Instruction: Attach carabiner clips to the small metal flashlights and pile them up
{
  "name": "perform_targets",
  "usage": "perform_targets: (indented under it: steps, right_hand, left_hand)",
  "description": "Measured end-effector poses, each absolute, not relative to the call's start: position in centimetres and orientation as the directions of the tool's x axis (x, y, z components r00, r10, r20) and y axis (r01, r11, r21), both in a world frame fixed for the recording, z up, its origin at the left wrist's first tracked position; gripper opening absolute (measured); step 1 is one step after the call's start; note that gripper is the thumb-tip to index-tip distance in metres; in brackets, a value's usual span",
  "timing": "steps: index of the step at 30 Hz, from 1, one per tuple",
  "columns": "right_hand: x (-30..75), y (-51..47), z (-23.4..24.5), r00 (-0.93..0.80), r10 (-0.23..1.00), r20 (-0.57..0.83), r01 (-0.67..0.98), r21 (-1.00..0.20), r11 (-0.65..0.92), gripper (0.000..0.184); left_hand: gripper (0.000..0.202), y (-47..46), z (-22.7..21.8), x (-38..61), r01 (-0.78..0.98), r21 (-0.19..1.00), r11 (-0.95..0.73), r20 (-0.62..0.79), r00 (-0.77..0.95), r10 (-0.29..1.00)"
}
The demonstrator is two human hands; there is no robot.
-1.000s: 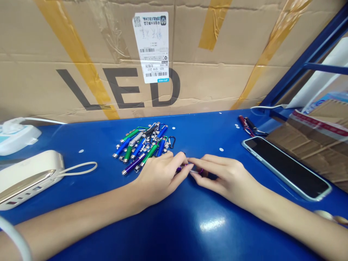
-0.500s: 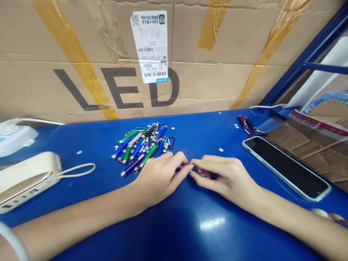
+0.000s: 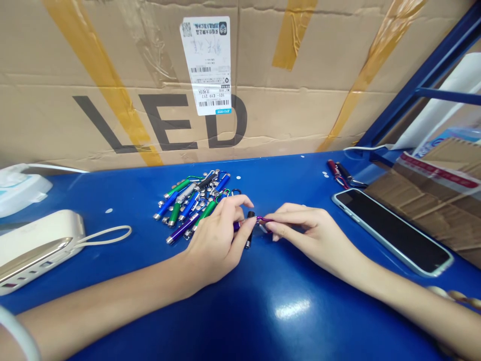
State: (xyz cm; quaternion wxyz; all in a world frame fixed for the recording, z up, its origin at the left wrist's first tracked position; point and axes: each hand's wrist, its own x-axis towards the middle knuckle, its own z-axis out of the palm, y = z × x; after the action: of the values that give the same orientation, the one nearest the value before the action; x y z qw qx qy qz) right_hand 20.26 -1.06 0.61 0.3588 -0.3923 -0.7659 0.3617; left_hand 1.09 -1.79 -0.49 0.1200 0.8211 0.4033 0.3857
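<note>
My left hand (image 3: 216, 233) is closed around a small purple penlight (image 3: 237, 226), mostly hidden by the fingers, with the index finger raised. My right hand (image 3: 313, 228) pinches a purple carabiner clip (image 3: 264, 219) at the penlight's end; its fingertips cover part of the clip. Beside my left thumb, partly behind it, a black penlight (image 3: 248, 241) shows; whether the hand touches it I cannot tell. Just left of my left hand lies a pile of blue, green, purple and black penlights (image 3: 183, 228), mixed with small silver button cells.
A phone (image 3: 393, 230) lies right of my right hand, with red and black penlights (image 3: 333, 169) behind it. At left stand a white power strip (image 3: 41, 240) with a cord loop and another white device (image 3: 24, 193). A large cardboard box (image 3: 278, 115) walls off the back.
My hands have parted slightly. The left index finger has lifted, and the purple clip and a black penlight now show between the hands.
</note>
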Motion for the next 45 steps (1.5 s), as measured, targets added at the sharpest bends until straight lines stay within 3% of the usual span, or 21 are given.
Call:
perform_targets:
  steps: [7,12,16,20,24,32,39,43,45]
  right_hand:
    - [19.6,-1.3,0.9,-0.37,0.924,0.096,0.103,-0.984,0.144,0.014]
    - [19.4,-1.3,1.0,-0.405,0.914,0.033,0.042,-0.998,0.055,0.019]
    - [19.4,-1.2,0.8,-0.398,0.917,0.014,0.006,-1.0,0.018,0.019]
    - [19.7,-1.2,0.5,-0.397,0.909,0.125,0.138,-0.971,0.194,0.014]
    - [20.1,-1.3,0.5,-0.433,0.864,0.257,0.3,-0.863,0.407,0.004]
    - [20.5,-1.0,0.8,-0.58,0.67,0.464,0.286,-0.653,0.701,0.016]
    - [20.5,-1.1,0.9,-0.584,0.649,0.488,0.257,-0.647,0.718,0.011]
    - [20.5,-0.9,0.7,-0.575,0.705,0.415,0.278,-0.711,0.646,0.002]
    - [20.4,-0.9,0.7,-0.558,0.75,0.354,0.313,-0.748,0.586,0.021]
  left_hand:
    - [0.019,-1.8,-0.5,1.0,0.492,0.646,-0.583,0.38,0.455,0.805]
    - [0.022,-1.8,-0.8,0.9,0.446,0.641,-0.625,0.365,0.54,0.759]
    - [0.03,-1.7,-0.6,1.0,0.478,0.653,-0.587,0.363,0.483,0.797]
    - [0.012,-1.6,0.0,1.0,0.582,0.649,-0.49,0.248,0.446,0.86]
    - [0.034,-1.6,0.3,1.0,0.634,0.594,-0.495,0.223,0.461,0.859]
    - [0.02,-1.5,-0.2,0.8,0.526,0.578,-0.624,0.302,0.573,0.762]
    - [0.016,-1.5,-0.4,0.8,0.488,0.574,-0.657,0.395,0.538,0.745]
    - [0.013,-1.5,-0.2,1.0,0.501,0.608,-0.616,0.422,0.453,0.785]
    - [0.011,-1.6,-0.1,1.1,0.531,0.643,-0.552,0.4,0.382,0.833]
